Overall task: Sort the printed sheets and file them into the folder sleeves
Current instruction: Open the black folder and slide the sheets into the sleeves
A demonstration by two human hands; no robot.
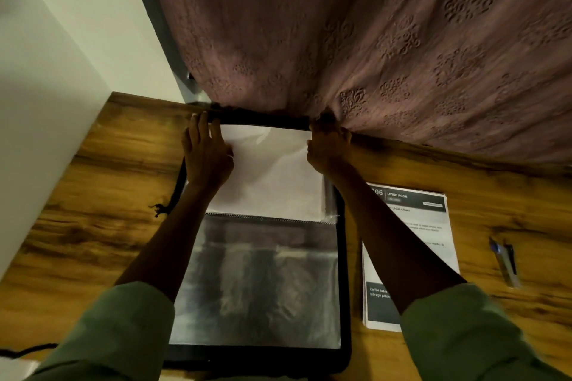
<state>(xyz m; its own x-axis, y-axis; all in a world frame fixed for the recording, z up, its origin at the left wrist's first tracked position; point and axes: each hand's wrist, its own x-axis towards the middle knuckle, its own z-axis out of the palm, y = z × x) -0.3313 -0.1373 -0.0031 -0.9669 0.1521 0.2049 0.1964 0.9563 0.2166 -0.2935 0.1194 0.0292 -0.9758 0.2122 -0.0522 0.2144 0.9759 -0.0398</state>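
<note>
Both hands meet the white sheet at the open folder's far edge, close under the curtain.
Left hand lies flat on its left corner, grip slack; right hand curls at the right corner, and I cannot tell what its grip holds. A printed stack lies just beside the folder; the counter stretches leftward.

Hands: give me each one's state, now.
Left hand: open, fingers flat on the white sheet.
Right hand: curled at the sheet's far corner; grip cannot be told.

Left hand lies flat, fingers straight; right hand seems curled, its fingers hidden.
</note>
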